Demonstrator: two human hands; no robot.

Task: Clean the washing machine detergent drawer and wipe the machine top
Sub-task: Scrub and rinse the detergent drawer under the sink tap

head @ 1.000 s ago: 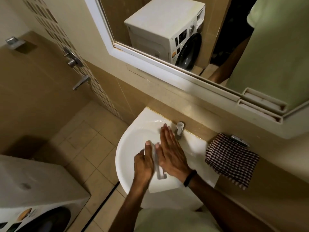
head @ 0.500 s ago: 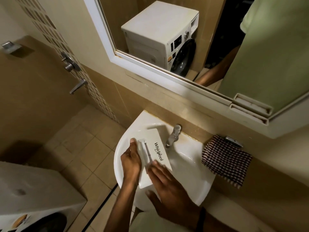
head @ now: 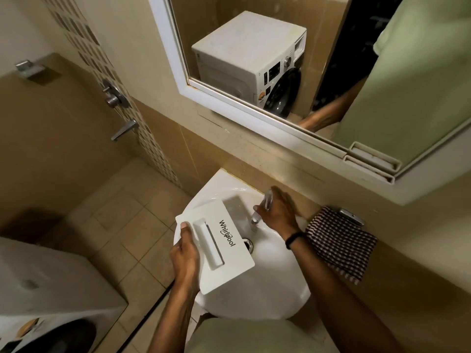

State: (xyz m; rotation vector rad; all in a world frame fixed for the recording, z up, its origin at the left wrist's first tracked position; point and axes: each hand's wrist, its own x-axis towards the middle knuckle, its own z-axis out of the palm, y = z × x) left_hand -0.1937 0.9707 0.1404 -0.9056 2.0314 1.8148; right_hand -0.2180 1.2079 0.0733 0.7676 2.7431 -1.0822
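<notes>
The white detergent drawer [head: 224, 240], its front panel marked Whirlpool facing up, lies across the left side of the white sink [head: 275, 284]. My left hand [head: 184, 256] grips the drawer's left edge, thumb on the panel. My right hand [head: 276, 212] is wrapped round the chrome tap [head: 257, 215] at the sink's back; it is blurred. The washing machine [head: 46, 291] stands at the lower left, its white top in view. A checked cloth [head: 341, 243] lies on the ledge right of the sink.
A mirror [head: 280, 59] above the sink reflects the washing machine and a person's green shirt. Shower fittings [head: 114, 98] sit on the left wall. A small metal object [head: 353, 216] lies behind the cloth. Tiled floor lies between the machine and the sink.
My right hand left the drawer and moved up to the tap. The drawer has turned flatter, front panel up, held by my left hand alone.
</notes>
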